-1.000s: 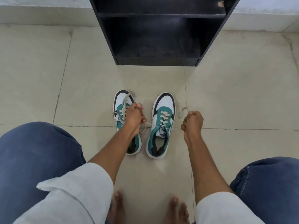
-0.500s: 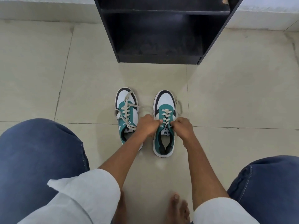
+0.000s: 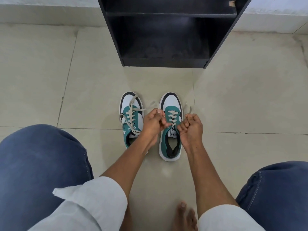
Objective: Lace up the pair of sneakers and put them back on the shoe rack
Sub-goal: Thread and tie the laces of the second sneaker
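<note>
Two denim-clad knees framed the view at eight and four o'clock, with a bare foot seen on the tiled floor at six. Beyond them, both forearms were reached toward the right sneaker, just past centre. The left hand was closed on one lace end and the right hand was fisted on the other, each drawn outward, presumably so the crossings would be tightened. The left sneaker was stood just beside, at eleven o'clock, its laces left loose and untied. Farther off at twelve, the black shoe rack was kept facing the pair, its bottom shelf apparently bare.
</note>
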